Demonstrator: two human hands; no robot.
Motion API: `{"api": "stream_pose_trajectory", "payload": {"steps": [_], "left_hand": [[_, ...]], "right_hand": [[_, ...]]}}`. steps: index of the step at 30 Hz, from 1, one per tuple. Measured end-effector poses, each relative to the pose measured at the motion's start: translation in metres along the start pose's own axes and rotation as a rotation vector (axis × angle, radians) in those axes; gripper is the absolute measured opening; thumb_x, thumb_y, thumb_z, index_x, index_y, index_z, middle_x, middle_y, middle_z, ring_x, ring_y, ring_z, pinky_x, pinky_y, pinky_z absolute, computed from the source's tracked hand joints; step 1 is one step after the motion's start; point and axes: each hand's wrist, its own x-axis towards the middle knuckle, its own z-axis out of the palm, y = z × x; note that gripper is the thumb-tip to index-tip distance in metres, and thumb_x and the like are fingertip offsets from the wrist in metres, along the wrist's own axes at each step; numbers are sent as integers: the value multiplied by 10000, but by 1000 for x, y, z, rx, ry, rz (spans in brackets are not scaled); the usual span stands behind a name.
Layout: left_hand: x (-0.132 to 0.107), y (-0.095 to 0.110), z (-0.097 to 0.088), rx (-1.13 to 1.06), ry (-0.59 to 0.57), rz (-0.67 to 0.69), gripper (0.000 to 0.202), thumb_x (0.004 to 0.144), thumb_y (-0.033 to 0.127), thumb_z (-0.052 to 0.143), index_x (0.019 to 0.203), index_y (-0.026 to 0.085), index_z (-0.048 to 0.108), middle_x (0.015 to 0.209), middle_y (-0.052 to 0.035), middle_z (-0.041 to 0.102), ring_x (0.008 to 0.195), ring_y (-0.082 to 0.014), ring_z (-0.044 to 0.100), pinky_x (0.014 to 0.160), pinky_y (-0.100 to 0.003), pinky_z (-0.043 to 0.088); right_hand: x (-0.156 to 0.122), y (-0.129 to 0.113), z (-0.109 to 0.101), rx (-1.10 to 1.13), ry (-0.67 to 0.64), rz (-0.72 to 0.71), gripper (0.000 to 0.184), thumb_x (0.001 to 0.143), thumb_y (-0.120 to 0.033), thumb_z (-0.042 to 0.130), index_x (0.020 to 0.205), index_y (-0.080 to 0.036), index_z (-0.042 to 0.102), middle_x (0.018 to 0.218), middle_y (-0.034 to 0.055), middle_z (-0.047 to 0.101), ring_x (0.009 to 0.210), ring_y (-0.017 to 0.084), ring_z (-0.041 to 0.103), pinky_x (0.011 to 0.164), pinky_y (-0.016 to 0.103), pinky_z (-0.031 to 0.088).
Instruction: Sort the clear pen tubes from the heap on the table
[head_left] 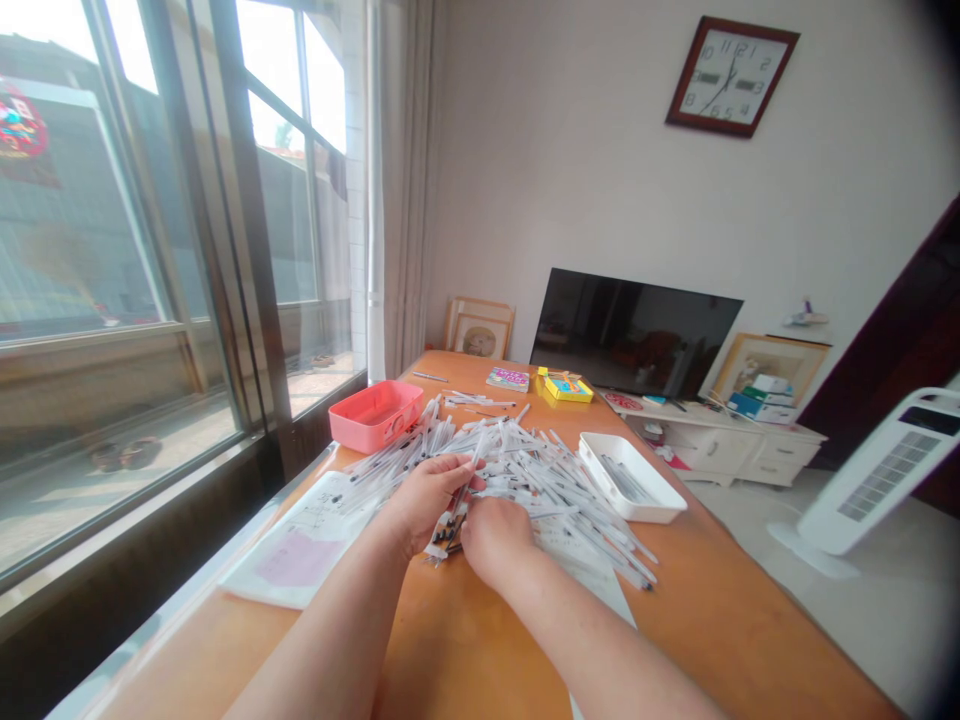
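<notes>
A big heap of clear-barrelled pens (pixel 525 470) lies spread across the orange wooden table (pixel 735 620). My left hand (pixel 427 495) is closed round a small bundle of pens (pixel 450 525) with dark tips, held at the near edge of the heap. My right hand (pixel 496 535) is curled beside it, knuckles up, touching the same bundle; what its fingers pinch is hidden.
A pink tray (pixel 375 413) stands left of the heap, a white tray (pixel 630 478) with a few pens to its right. Paper sheets (pixel 304 540) lie by the window side. Small colourful boxes (pixel 564 386) sit at the far end. A white fan heater (pixel 877 470) stands on the floor at right.
</notes>
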Motion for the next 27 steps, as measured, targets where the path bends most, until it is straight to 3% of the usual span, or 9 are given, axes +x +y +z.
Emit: {"api": "stream_pose_trajectory", "payload": {"steps": [5, 9, 19, 27], "left_hand": [[-1, 0, 2, 2, -3, 0, 425, 766, 445, 745, 1008, 98, 707, 786, -81, 696, 596, -97, 472, 555, -227, 286], [-1, -1, 3, 10, -13, 1, 409, 777, 450, 740, 999, 108, 706, 808, -82, 704, 620, -101, 483, 577, -227, 309], [3, -3, -1, -3, -2, 20, 425, 792, 443, 726, 1065, 117, 718, 842, -85, 700, 637, -104, 481, 577, -231, 312], [1, -1, 1, 28, 14, 0, 418, 787, 445, 725, 1046, 117, 722, 852, -94, 707, 636, -109, 470, 584, -238, 304]], "right_hand": [[-2, 3, 0, 6, 9, -40, 264, 878, -147, 498, 920, -157, 758, 882, 155, 763, 875, 318, 736, 743, 362, 529], [-8, 8, -3, 84, 50, -70, 241, 878, -190, 519, 965, -168, 742, 875, 140, 760, 840, 295, 734, 719, 333, 500], [-8, 47, -2, 246, 141, 36, 139, 830, -192, 554, 883, -224, 679, 927, 66, 738, 908, 227, 693, 718, 281, 412], [-10, 29, 8, 136, 101, 9, 166, 876, -293, 540, 878, -213, 686, 912, 86, 736, 828, 233, 694, 686, 296, 408]]}}
